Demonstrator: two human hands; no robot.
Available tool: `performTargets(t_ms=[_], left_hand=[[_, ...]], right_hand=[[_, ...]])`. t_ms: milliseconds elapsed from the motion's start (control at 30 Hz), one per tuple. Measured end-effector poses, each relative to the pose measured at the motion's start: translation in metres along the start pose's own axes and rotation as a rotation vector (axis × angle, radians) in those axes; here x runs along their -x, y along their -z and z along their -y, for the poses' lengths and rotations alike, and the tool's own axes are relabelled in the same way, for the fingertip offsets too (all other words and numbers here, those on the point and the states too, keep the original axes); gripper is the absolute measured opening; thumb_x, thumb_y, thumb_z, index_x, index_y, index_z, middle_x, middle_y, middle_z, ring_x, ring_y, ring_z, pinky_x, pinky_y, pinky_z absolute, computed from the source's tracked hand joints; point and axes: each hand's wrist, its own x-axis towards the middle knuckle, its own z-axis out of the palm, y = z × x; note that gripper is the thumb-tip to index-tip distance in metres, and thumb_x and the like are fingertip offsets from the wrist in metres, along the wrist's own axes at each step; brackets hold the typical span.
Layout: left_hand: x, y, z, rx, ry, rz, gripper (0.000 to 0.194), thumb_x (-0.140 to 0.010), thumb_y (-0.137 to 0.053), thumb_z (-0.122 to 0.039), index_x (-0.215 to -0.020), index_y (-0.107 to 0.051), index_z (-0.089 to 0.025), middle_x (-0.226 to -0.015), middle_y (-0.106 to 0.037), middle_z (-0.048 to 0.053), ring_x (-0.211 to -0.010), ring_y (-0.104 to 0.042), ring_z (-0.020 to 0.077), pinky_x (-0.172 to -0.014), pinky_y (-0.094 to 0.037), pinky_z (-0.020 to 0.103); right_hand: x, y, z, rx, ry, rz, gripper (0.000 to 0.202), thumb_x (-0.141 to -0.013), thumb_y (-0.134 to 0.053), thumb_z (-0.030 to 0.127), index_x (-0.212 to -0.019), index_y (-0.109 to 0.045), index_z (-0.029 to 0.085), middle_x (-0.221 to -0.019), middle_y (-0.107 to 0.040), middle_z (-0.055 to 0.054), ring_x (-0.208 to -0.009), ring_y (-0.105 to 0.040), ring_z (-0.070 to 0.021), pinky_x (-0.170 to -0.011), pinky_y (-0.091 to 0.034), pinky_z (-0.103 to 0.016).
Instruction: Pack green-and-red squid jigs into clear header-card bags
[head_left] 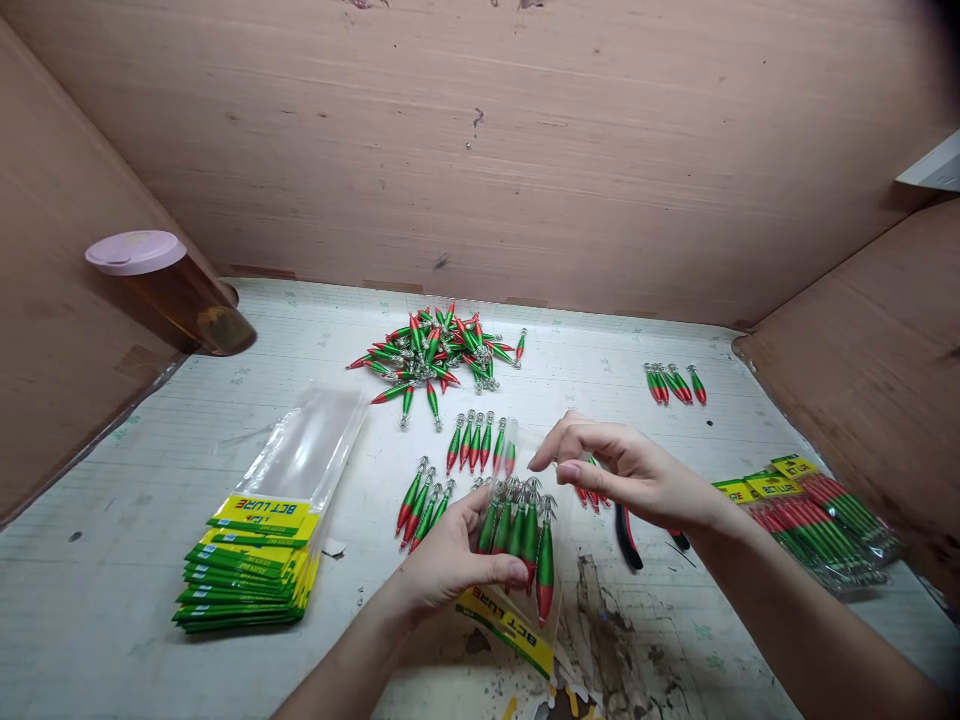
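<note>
here's the left hand (457,555), fingers pinching a clear bag (514,630), green-and-red lures (531,540) inside, right hand (619,462) alongside, fingers bent, can't tell if pinching, loose pile (435,350) beyond

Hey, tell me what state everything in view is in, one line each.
Held bag, lures inside, sealing unclear
Left hand, closed on bag
Right hand, fingers bent, grip unclear
Lure pile, loose, heaped
Far-right loose lures, lying side by side
Bag stack, fanned
Filled packs, overlapping
Red-and-black handles, partly hidden
Cup, lidded
</note>
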Motion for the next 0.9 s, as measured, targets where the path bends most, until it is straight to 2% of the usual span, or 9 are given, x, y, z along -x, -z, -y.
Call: performTargets(t_ms=[100,300,433,633,767,900], left_hand=[[0.000,-0.001,0.000,0.004,0.031,-0.010,0.059,-0.061,-0.087,-0.020,-0.114,-0.063,-0.019,-0.105,-0.070,0.006,-0.088,-0.066,0.0191,-0.071,-0.052,0.025],[-0.001,-0.003,0.000,0.030,0.055,-0.015,0.051,-0.060,-0.087,-0.020,-0.105,-0.064,-0.017,-0.088,-0.069,0.001,-0.066,-0.063,0.0116,-0.064,-0.051,0.023],[-0.001,-0.003,0.000,0.002,0.056,-0.026,0.053,-0.060,-0.086,-0.022,-0.109,-0.064,-0.018,-0.096,-0.070,0.003,-0.074,-0.064,0.0149,-0.067,-0.051,0.025],[-0.001,0.001,-0.002,-0.090,0.004,-0.064,0.057,-0.062,-0.085,-0.024,-0.115,-0.065,-0.018,-0.104,-0.071,0.006,-0.098,-0.063,0.0222,-0.083,-0.049,0.028],[-0.001,0.000,-0.001,-0.057,0.022,-0.059,0.058,-0.063,-0.085,-0.022,-0.116,-0.064,-0.020,-0.096,-0.070,0.003,-0.093,-0.064,0.0200,-0.082,-0.050,0.028],[-0.002,-0.001,0.001,0.007,0.047,-0.046,0.052,-0.064,-0.085,-0.020,-0.111,-0.064,-0.019,-0.082,-0.068,-0.001,-0.074,-0.064,0.0138,-0.074,-0.052,0.025]], right_hand=[[0.001,0.000,0.000,0.025,0.056,0.017,0.018,-0.097,-0.052,0.027,-0.083,-0.061,0.019,-0.102,-0.067,-0.008,-0.093,-0.058,-0.0186,-0.084,-0.046,-0.036],[0.003,0.001,-0.005,0.047,0.036,0.050,0.022,-0.097,-0.050,0.031,-0.096,-0.067,0.017,-0.087,-0.063,-0.007,-0.080,-0.057,-0.0162,-0.075,-0.047,-0.032],[0.002,0.001,-0.009,0.082,0.033,0.070,0.020,-0.095,-0.054,0.031,-0.092,-0.067,0.017,-0.086,-0.064,-0.006,-0.079,-0.056,-0.0163,-0.074,-0.047,-0.032],[-0.001,-0.002,-0.010,0.174,0.052,0.119,0.017,-0.094,-0.056,0.030,-0.088,-0.065,0.017,-0.083,-0.064,-0.005,-0.083,-0.055,-0.0175,-0.077,-0.045,-0.032],[-0.002,-0.004,-0.015,0.217,0.086,0.132,0.020,-0.095,-0.055,0.030,-0.081,-0.063,0.018,-0.076,-0.062,-0.003,-0.078,-0.052,-0.0170,-0.075,-0.043,-0.032],[-0.003,-0.004,-0.018,0.210,0.107,0.140,0.025,-0.096,-0.053,0.031,-0.076,-0.061,0.018,-0.076,-0.058,-0.003,-0.076,-0.051,-0.0163,-0.073,-0.044,-0.032]])
